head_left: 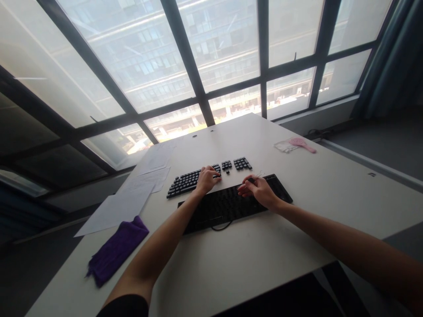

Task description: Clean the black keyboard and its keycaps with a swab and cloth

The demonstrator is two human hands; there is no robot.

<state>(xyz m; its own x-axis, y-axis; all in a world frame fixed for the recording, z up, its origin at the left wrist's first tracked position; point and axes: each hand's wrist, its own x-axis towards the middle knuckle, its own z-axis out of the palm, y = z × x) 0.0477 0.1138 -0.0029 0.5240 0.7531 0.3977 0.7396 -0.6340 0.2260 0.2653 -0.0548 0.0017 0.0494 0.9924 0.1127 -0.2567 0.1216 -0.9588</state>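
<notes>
My left hand [206, 179] reaches over the right end of the main block of loose black keycaps [185, 183], thumb and fingers closed around what looks like a keycap among them. Two smaller keycap groups [243, 164] lie to its right. Nearer to me is the black keyboard base [218, 204], its keycaps apparently off. Above the base's right half, my right hand [259, 190] is closed on a small dark-handled tool with thin wire loops [260, 173], apparently a keycap puller. The fingers hide most of the tool. A short cable [222, 227] curves out at the base's near edge.
Paper sheets [122, 207] and a folded purple cloth [118, 250] lie along the white table's [251, 259] left side. At the back right are a pink brush [303, 144] and a clear plastic bag [283, 146]. Large windows [224, 39] stand beyond the table.
</notes>
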